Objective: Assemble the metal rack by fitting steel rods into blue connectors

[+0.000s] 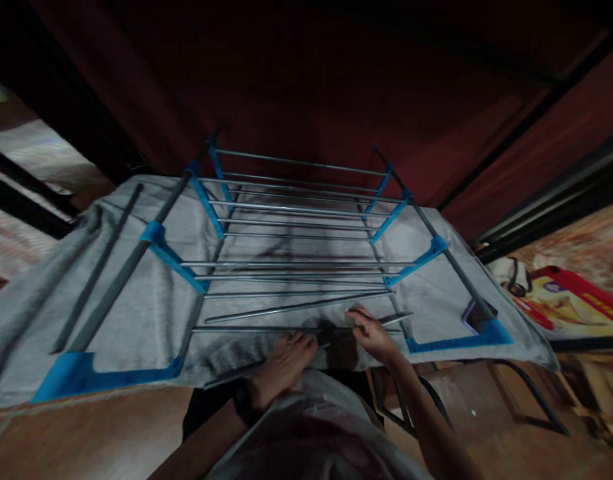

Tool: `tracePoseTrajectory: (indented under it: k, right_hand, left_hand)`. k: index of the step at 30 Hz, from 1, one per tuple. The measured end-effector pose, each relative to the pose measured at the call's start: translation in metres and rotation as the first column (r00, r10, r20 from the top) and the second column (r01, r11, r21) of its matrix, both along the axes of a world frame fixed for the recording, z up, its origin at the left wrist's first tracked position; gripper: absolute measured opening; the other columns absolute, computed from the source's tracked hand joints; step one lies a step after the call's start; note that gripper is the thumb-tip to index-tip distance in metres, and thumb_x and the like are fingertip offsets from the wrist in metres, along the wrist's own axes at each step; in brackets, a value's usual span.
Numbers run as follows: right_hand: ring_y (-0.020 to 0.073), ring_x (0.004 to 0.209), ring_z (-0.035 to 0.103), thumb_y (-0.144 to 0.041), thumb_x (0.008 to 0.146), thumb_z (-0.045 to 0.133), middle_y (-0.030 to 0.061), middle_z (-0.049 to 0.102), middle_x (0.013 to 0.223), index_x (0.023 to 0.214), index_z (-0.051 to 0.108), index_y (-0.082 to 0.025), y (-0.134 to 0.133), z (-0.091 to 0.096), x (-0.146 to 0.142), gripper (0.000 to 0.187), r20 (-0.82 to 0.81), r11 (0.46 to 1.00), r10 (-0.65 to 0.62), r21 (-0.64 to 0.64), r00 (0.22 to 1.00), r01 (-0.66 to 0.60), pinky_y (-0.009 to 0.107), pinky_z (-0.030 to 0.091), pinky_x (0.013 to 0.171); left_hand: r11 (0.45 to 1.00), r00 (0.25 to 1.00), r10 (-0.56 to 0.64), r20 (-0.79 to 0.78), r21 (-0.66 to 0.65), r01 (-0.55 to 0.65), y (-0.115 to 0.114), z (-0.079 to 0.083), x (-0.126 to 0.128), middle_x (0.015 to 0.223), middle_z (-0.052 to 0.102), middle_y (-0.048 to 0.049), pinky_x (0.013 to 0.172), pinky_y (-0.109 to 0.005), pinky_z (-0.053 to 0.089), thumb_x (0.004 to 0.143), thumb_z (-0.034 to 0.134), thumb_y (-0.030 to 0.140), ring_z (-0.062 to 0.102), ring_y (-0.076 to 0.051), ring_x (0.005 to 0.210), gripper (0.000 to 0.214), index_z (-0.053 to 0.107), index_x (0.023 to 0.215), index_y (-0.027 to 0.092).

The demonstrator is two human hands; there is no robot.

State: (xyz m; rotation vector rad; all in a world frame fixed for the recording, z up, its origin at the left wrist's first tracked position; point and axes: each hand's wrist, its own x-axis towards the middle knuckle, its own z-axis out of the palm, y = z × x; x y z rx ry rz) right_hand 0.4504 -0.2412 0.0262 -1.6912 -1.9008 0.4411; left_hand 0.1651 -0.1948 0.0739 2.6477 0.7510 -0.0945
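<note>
A loose grey metal rod runs slantwise under both my hands, its left end reaching past the near edge of the cloth. My left hand lies palm down over it, fingers close together, a dark band on the wrist. To its right, my right hand is bent over the same rod, index finger a little apart; its thumb is hidden. Just beyond them lies a rack frame of grey tubes, with blue plastic brackets and several thin crossbars. One crossbar sits askew near my fingers.
A grey cloth covers the table. A separate tube lies at the left. A dark phone-like object rests by the right bracket. Beyond stand a dark red panel and, at right, a red and yellow package.
</note>
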Motion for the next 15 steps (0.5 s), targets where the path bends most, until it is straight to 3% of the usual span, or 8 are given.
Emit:
tracePoseTrajectory:
  k: [6,10,15]
  right_hand:
    - [0.0235,0.118,0.061,-0.025,0.1,0.042,0.0118,0.066,0.125,0.121,0.068,-0.019,0.071,-0.006,-0.006,0.035,0.085,0.995,-0.034,0.093,0.996,0.026,0.042,0.049,0.106]
    - [0.0242,0.11,0.064,-0.023,0.1,0.039,0.0114,0.071,0.113,0.114,0.071,-0.018,0.107,-0.01,-0.025,0.035,0.258,0.999,-0.001,0.036,0.966,-0.009,0.039,0.05,0.099]
    - [0.0271,0.097,0.069,-0.028,0.102,0.043,0.0151,0.075,0.1,0.106,0.071,-0.014,0.128,-0.013,-0.038,0.032,0.476,0.997,-0.053,-0.02,0.878,0.071,0.039,0.05,0.093]
  left_hand:
    - [0.997,0.999,-0.028,0.036,0.069,0.025,0.004,0.001,0.021,0.115,0.063,-0.0109,0.094,-0.039,0.047,0.097,0.049,0.017,0.058,-0.026,0.112,0.017,0.061,0.109,0.017]
    - [0.997,0.998,0.034,0.06,0.064,-0.037,0.008,-0.009,0.011,0.115,0.063,-0.01,0.093,-0.037,0.048,0.096,0.049,0.013,0.057,-0.025,0.114,0.018,0.062,0.107,0.018]
    - [0.994,0.988,0.095,0.12,0.034,-0.1,0.008,-0.015,-0.008,0.114,0.064,-0.0076,0.096,-0.037,0.049,0.096,0.057,0.023,0.06,-0.024,0.11,0.018,0.064,0.113,0.02]
